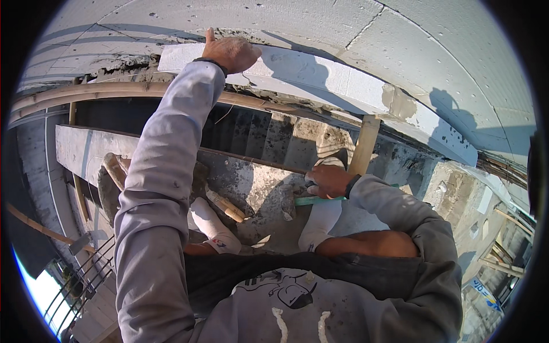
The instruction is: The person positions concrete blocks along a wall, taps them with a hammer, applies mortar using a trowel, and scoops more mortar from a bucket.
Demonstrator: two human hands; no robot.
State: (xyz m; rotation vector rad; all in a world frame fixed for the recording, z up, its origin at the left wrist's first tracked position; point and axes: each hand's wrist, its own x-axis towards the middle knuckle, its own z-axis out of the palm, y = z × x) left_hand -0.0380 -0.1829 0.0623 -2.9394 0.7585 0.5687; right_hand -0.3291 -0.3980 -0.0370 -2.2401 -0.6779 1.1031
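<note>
My left hand is on the upper edge of a long white block along the wall, with its fingers partly bent over the edge. My right hand is lower down by my right foot, fingers curled round something I cannot make out, beside a green strip. A stained board runs below the block, with a dusty wooden-handled tool lying between my feet. Another wooden handle shows just left of my left sleeve.
A pale block wall fills the top. Bamboo poles and an upright timber flank a dark stairwell with steps. Rebar is at lower left, loose wood at lower right. My feet stand on rough, stained concrete.
</note>
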